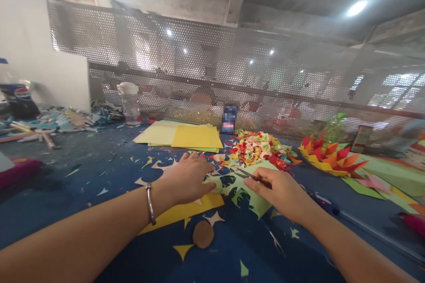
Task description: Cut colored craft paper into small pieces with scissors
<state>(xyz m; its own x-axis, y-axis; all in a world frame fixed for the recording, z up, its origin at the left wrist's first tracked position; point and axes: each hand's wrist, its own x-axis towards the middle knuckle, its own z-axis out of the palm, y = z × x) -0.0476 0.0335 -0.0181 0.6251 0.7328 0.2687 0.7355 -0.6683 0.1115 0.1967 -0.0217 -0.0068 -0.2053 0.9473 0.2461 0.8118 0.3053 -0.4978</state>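
A pale green sheet of paper (260,203), with several jagged openings cut in it, lies tilted between my hands. My left hand (186,179), with a silver bangle at the wrist, pinches the sheet's left end between thumb and fingers. In my right hand (277,188) is a pair of scissors (262,180), its dark handle mostly covered by my fingers. The blades point left across the sheet's far part. Under my left hand lies a yellow sheet (186,210). Just nearer to me is a round brown disc (203,234) among star-shaped paper scraps (214,218).
Beyond my hands are stacked yellow sheets (195,136), a phone (229,118) and a heap of colourful paper pieces (262,146). A red-orange paper flower (332,157) sits right, near a green-capped bottle (335,128). A cup (129,102) stands left; a perforated metal screen (199,53) closes the back.
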